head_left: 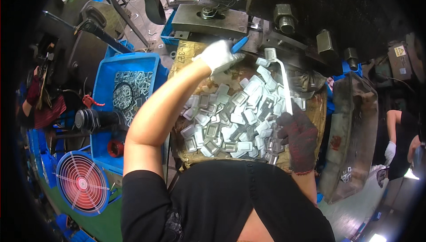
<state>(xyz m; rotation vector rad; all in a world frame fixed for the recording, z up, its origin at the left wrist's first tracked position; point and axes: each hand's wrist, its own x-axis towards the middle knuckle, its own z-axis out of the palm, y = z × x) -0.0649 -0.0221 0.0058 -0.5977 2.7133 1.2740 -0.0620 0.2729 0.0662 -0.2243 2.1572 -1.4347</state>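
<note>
Brown worktop [225, 77] beneath, leaned over metal trays [250, 117] heaped there. With right hand [301, 137] fisted and left hand [218, 57] curled, gripped a white wand [285, 84] and a blue tool [240, 44] respectively, seemingly lifting the wand-tip tray [270, 54]; likely needed a level carry.

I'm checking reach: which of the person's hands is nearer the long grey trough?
Right. The right hand is at the right edge of the parts pile, left of the trough; the left hand is farther off, beyond the pile's upper left.
</note>
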